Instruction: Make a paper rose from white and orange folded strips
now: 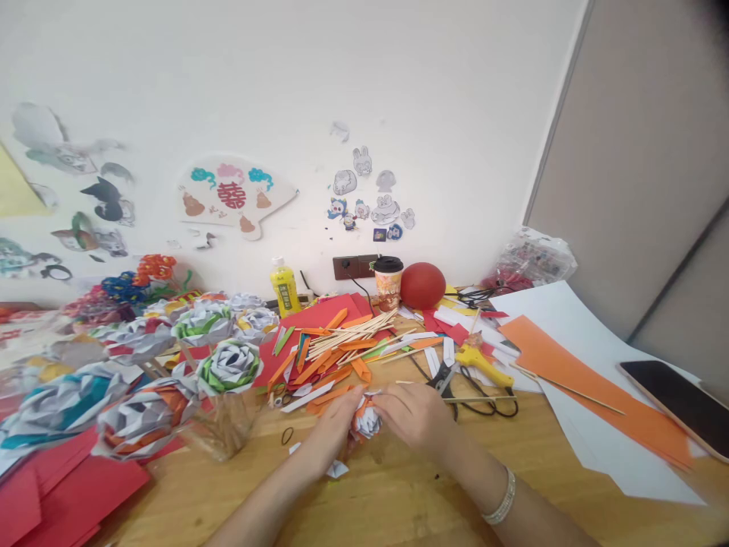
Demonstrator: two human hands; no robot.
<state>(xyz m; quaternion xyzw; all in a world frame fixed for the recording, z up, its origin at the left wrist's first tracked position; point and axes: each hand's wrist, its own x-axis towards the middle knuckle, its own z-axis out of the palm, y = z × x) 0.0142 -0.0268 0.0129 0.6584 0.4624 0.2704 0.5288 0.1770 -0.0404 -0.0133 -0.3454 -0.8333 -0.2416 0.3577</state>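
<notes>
Between my two hands is a small folded paper flower point(367, 422) with white inner petals and orange outer ones. My left hand point(336, 425) grips its left side, fingers curled around it. On the other side my right hand point(418, 414) is closed at the flower's upper right edge, its fingertips pressed to the paper. The hands cover much of the flower. Just behind them lie orange paper strips point(319, 370) and a pile of wooden sticks point(353, 334). A white paper scrap point(337, 469) rests on the wooden table point(376, 509) below my left hand.
Finished paper flowers point(231, 366) crowd the left, near a clear cup of sticks point(219, 429) and red paper point(74, 494). A yellow glue gun point(484, 365), scissors point(443, 378), orange sheets point(592, 387) and a phone point(677, 406) lie right. A bottle point(285, 289) and lidded cup point(388, 282) stand behind.
</notes>
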